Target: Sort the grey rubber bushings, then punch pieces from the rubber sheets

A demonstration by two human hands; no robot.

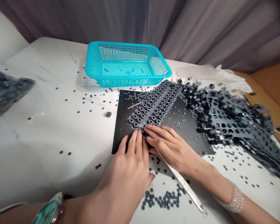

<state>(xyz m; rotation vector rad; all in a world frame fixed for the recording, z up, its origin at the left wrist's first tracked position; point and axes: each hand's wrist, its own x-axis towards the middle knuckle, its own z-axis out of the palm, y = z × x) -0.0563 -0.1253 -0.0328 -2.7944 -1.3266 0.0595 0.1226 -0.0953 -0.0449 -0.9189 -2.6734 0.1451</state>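
Note:
My left hand (pixel 128 158) and my right hand (pixel 170 146) meet at the near end of a double strip of grey rubber rings (pixel 155 105), which lies on a black mat (pixel 121 124). The fingertips of both hands close on that end, and the contact points are partly hidden. A narrow whitish film strip (pixel 178 183) runs from under my right hand toward the lower right. Small grey discs (pixel 161 199) lie scattered below my hands. A watch (pixel 51 213) circles my left wrist, and a beaded bracelet (pixel 231 197) circles my right.
A turquoise perforated plastic basket (pixel 128 77) stands behind the mat. To the right lies a heap of perforated grey sheet (pixel 231 124). A bag of grey rings (pixel 4 93) sits at the left edge of the white marble-patterned table (pixel 49 130), with one loose ring (pixel 108 114) nearby.

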